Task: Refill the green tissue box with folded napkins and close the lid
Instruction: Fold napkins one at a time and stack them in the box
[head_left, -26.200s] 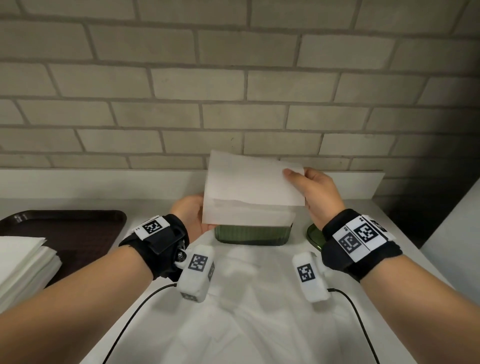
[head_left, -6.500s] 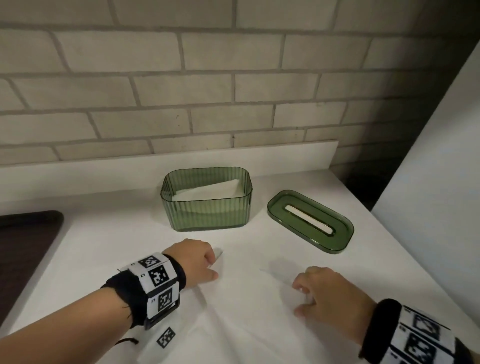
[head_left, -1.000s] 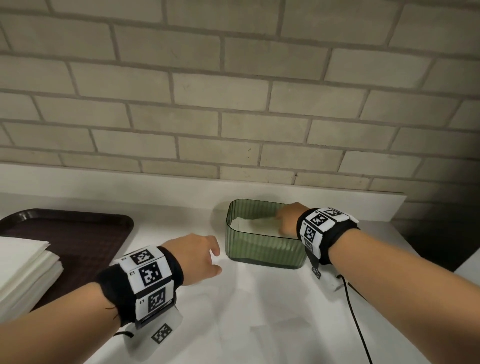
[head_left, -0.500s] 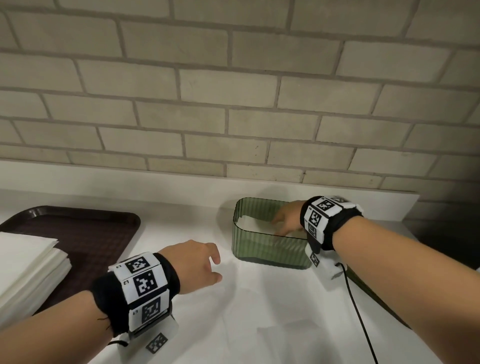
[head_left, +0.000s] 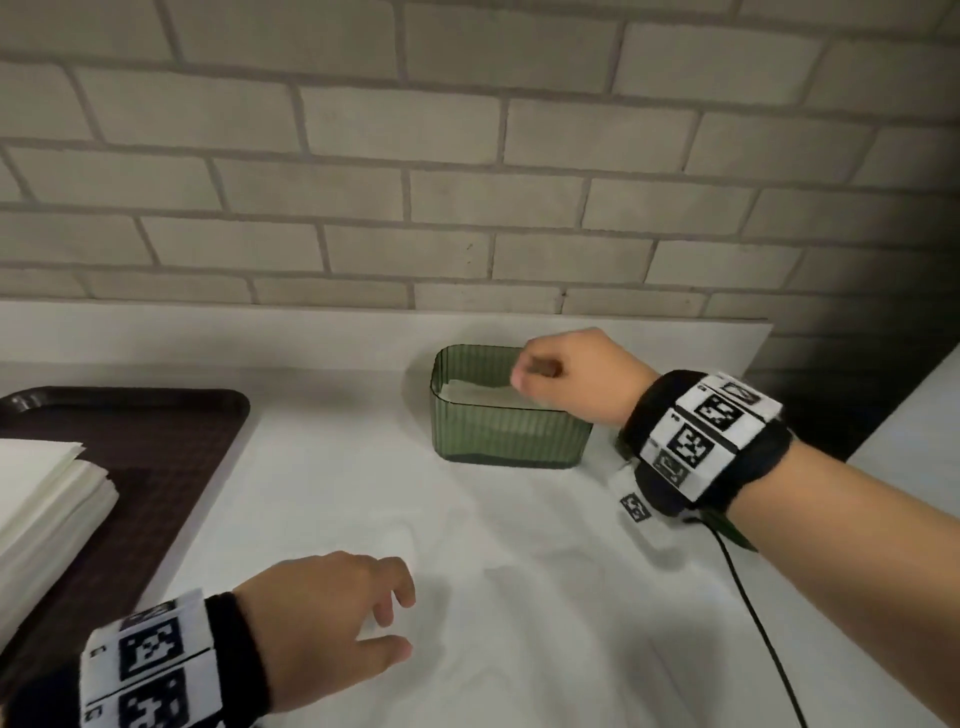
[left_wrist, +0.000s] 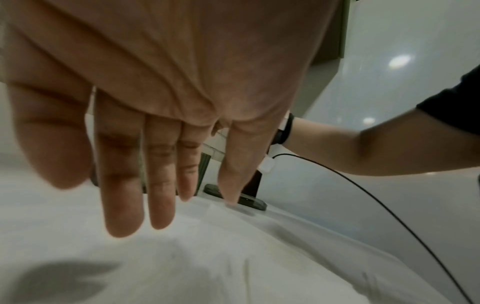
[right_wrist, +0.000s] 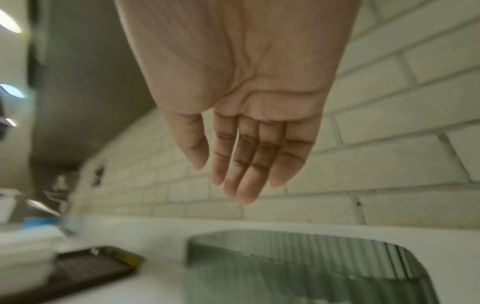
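The green ribbed tissue box (head_left: 511, 431) stands without its lid near the back wall, with white folded napkins (head_left: 475, 393) lying in it below the rim. My right hand (head_left: 558, 371) hovers just above the box's right end; the right wrist view shows my right hand (right_wrist: 233, 181) empty, fingers straight, over the green box (right_wrist: 298, 267). My left hand (head_left: 358, 613) floats low over the table in front, and in its wrist view my left hand (left_wrist: 145, 205) is empty with fingers extended. The green lid (left_wrist: 253, 202) lies flat on the table right of the box, mostly hidden behind my right wrist in the head view.
A dark brown tray (head_left: 156, 447) at the left holds a stack of white napkins (head_left: 41, 499). A wrinkled white cover (head_left: 519, 597) spreads over the table. A black cable (head_left: 753, 623) trails from my right wrist. A white panel (head_left: 914, 415) borders the right side.
My right hand has lifted out of the box, where it was pressing on the napkins, to just above the rim. My left hand has drawn back toward me.
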